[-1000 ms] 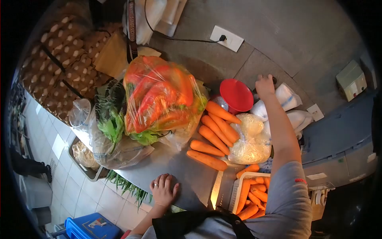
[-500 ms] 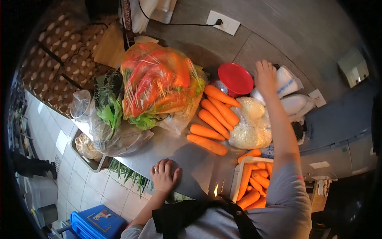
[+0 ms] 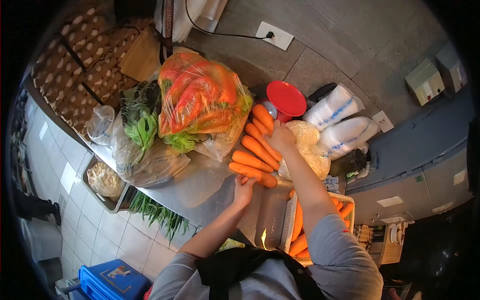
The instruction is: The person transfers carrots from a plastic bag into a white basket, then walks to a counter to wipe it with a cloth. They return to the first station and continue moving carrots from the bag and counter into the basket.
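A row of several large carrots (image 3: 257,149) lies on the metal table. My left hand (image 3: 243,191) is at the row's near side, its fingers bent and closed against the nearest carrot (image 3: 250,173). At the far right end of the row, my right hand (image 3: 282,137) rests over the carrot ends; its fingertips are partly hidden. Just right of that hand are plastic-wrapped pale bundles (image 3: 312,159). Behind it stands a scale with a round red pan (image 3: 286,98). A basket (image 3: 351,205) of more carrots sits by my right forearm.
A clear bag of red peppers (image 3: 200,92) and leafy greens (image 3: 140,130) occupy the table's left part. Rolls of plastic bags (image 3: 334,107) lie at the back right. Egg trays (image 3: 75,65) are stacked far left. A blue bin (image 3: 115,280) stands on the floor.
My right hand has come back from near the plastic bag rolls to the carrots. My left hand has moved from the table's front edge up to the nearest carrot. The view has shifted slightly.
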`<state>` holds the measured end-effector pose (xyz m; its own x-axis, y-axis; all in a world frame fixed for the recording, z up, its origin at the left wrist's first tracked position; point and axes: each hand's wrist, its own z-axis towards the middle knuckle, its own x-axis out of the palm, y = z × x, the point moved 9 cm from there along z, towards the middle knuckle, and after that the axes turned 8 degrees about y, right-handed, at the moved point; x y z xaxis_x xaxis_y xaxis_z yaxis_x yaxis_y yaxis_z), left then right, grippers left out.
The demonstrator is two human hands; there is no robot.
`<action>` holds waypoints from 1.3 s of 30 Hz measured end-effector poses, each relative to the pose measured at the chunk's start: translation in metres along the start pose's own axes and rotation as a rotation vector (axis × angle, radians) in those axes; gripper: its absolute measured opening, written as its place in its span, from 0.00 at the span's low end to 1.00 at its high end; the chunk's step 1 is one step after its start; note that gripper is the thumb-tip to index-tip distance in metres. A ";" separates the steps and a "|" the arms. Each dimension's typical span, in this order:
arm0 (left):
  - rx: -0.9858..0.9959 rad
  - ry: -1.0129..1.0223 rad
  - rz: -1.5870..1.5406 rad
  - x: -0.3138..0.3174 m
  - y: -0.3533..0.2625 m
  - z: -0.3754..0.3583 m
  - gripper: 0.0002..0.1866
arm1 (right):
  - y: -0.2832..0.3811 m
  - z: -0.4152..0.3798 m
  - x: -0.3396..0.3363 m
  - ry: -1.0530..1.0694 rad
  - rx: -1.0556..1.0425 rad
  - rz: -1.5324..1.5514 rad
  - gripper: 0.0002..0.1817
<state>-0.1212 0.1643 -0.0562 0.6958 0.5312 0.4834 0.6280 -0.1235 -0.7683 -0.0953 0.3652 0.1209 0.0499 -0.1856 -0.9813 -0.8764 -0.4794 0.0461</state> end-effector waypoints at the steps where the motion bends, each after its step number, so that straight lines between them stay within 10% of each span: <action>1: -0.029 -0.017 -0.003 -0.001 -0.001 0.006 0.31 | 0.003 -0.005 0.000 0.112 0.032 0.024 0.39; 9: -0.130 -0.168 -0.183 0.008 -0.025 0.003 0.30 | -0.010 -0.004 0.053 0.341 -0.131 0.366 0.35; 15: -0.101 -0.210 -0.179 0.004 -0.023 0.003 0.23 | -0.011 -0.030 0.103 0.620 0.054 1.351 0.34; 26: 0.040 -0.038 -0.133 -0.040 -0.067 -0.041 0.19 | 0.042 -0.119 0.120 0.687 0.088 1.385 0.34; 32: 0.048 -0.085 -0.130 -0.046 -0.068 -0.043 0.20 | 0.062 -0.120 0.106 0.126 0.042 1.129 0.42; 39: -0.078 0.192 -0.206 -0.055 -0.069 -0.056 0.22 | 0.066 -0.154 0.115 0.032 0.172 1.196 0.47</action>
<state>-0.1831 0.0962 -0.0063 0.5994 0.3840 0.7023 0.7827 -0.0975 -0.6147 -0.0732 0.1798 0.0395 -0.8266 -0.4563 -0.3296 -0.4283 0.1299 0.8943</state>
